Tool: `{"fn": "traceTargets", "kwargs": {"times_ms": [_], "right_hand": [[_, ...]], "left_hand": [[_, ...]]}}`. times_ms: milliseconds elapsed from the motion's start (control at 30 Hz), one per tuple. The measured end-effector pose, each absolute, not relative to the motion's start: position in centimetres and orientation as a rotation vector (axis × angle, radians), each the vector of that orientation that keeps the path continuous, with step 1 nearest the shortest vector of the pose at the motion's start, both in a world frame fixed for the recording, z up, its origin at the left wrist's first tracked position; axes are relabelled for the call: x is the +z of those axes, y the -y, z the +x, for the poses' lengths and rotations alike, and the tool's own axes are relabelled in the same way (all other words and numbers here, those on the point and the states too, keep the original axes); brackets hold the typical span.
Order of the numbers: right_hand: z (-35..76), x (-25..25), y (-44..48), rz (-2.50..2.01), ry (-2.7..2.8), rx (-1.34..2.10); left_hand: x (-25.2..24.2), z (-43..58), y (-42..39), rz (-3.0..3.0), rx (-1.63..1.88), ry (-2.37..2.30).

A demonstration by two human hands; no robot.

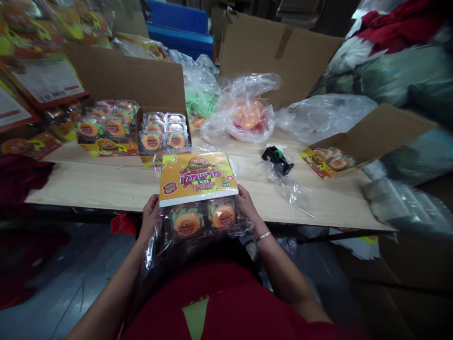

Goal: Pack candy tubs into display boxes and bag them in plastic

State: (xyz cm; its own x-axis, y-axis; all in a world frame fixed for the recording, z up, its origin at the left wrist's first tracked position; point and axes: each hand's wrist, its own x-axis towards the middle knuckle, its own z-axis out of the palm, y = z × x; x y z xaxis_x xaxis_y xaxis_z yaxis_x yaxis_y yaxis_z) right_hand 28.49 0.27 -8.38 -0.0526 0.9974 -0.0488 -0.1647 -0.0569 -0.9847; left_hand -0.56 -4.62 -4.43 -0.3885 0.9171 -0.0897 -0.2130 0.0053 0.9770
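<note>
A wrapped display box of burger-shaped sweets [198, 177] is held up in front of my body, at the table's near edge. Its orange header card has a cartoon burger, and two clear burger packs [187, 221] show below, under loose clear film. My left hand [151, 212] grips the left side of the box. On the right side, my right hand [246, 202], with a bracelet at the wrist, closes on the film and card edge. The fingertips of both hands are partly hidden behind the box.
Display boxes of burger packs [108, 147] stand at the left, beside stacked wrapped boxes [46, 80]. A black tape dispenser [278, 159] lies right of centre. Clear bags of coloured pieces [247, 113] sit at the back. An open display box [329, 160] rests at the right.
</note>
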Motion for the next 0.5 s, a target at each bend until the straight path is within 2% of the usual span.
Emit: {"fn": "traceTargets", "kwargs": {"times_ms": [200,500], "right_hand": [[32.0,-7.5,3.1,-0.930,1.128,1.678],[31.4,-7.9,4.3,-1.013,1.215,1.529]], "left_hand": [[-4.7,0.0,5.0,0.729,1.558,-1.344],[-5.9,0.2,4.8,0.654,1.665,-1.358]]}}
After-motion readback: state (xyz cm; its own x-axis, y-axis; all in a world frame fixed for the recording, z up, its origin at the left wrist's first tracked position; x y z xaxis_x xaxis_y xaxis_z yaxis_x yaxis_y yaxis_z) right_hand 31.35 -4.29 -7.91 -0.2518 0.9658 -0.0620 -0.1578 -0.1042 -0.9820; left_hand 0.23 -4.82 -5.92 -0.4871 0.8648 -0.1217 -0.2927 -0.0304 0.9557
